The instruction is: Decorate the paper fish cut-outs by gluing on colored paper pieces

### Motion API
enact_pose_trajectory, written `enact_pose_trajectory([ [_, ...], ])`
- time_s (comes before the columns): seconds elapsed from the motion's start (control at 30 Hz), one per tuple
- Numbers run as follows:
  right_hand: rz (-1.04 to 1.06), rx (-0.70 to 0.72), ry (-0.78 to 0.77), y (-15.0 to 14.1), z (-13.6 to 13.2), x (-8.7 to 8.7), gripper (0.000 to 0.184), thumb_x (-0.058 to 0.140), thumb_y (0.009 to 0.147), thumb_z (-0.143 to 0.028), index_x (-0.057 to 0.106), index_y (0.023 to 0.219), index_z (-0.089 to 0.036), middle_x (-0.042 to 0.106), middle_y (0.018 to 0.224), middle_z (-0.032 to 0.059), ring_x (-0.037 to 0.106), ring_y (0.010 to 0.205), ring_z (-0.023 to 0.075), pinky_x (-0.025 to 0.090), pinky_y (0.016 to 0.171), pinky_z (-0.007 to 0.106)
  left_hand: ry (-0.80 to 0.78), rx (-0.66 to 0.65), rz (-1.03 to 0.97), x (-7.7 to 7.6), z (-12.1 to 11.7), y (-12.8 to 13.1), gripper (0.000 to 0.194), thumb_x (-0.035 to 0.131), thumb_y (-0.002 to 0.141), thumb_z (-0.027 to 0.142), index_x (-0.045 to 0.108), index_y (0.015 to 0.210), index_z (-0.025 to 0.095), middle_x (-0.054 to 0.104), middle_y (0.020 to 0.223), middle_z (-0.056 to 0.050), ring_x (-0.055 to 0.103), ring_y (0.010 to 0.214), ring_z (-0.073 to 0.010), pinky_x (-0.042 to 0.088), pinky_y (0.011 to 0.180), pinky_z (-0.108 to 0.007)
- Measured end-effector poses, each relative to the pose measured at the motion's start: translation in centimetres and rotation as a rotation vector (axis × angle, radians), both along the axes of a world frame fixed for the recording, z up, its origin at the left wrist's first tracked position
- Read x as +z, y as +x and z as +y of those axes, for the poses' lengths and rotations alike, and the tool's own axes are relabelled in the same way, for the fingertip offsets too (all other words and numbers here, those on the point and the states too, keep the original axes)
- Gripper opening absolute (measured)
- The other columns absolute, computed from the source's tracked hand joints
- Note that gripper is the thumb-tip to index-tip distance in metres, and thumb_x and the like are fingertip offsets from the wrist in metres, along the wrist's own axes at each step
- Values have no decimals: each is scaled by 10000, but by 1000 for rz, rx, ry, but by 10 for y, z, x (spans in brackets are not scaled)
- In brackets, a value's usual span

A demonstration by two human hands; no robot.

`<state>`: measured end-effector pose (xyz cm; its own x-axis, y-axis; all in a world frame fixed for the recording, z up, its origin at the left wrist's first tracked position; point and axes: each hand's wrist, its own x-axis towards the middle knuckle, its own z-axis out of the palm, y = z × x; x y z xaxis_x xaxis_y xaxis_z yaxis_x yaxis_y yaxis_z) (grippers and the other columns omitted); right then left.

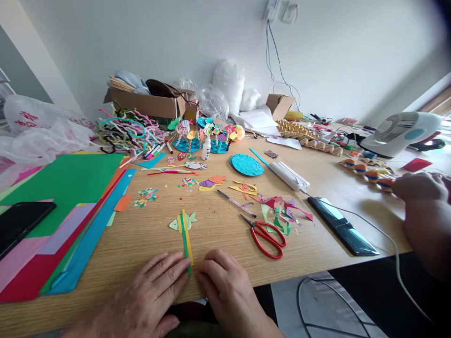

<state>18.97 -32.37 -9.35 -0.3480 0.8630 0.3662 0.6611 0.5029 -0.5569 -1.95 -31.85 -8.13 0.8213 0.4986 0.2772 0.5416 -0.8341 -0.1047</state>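
Note:
A pale green paper fish (174, 225) lies flat on the table, with a green paper strip (185, 238) and a yellow paper strip (190, 246) across its body. My left hand (151, 288) rests flat with its fingers stretched, the fingertips touching the lower end of the green strip. Just right of the strips, my right hand (229, 288) has its fingers curled in toward the thumb. Whatever its fingertips may hold is hidden. Red-handled scissors (269, 239) lie beyond my right hand, with a pen (236, 203) above them.
Colored paper sheets (66, 188) and a black phone (24, 223) fill the left side. Paper scraps (282, 211), a glue bottle (206, 149) and blue discs (246, 165) lie ahead. At right are a dark folded case (340, 225), a cable and another person's hand (421, 188).

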Motion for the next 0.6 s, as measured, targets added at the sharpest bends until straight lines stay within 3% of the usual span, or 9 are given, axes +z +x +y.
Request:
enact_pose_trajectory([
  [0.17,47,5,-6,-4,2,0,145,492,818,-89,581,874,-188,607,817,40,564,720,161,457,657,254,-9,30,-8,-4,0,-1,567,508,803,177,381,1356,170,497,1346,-31,477,1193,-201,412,1008,-299],
  [0.33,115,43,31,-10,4,3,238,453,796,-55,562,962,-186,605,866,57,567,763,168,474,690,266,-164,72,-141,3,5,0,621,414,866,136,190,1438,231,495,1349,-13,503,1174,-169,426,995,-260],
  [0.47,159,26,42,-14,10,3,255,430,784,-36,558,939,-193,589,858,52,562,750,156,471,668,245,-277,91,-216,11,11,-2,577,395,904,162,200,1428,305,511,1333,12,534,1144,-148,462,952,-222],
  [0.6,276,-22,-40,-15,22,4,331,452,710,7,548,977,-164,568,843,45,542,681,125,448,591,198,-315,96,-252,14,16,-2,535,403,912,181,263,1409,318,517,1327,16,531,1149,-146,449,965,-228],
])
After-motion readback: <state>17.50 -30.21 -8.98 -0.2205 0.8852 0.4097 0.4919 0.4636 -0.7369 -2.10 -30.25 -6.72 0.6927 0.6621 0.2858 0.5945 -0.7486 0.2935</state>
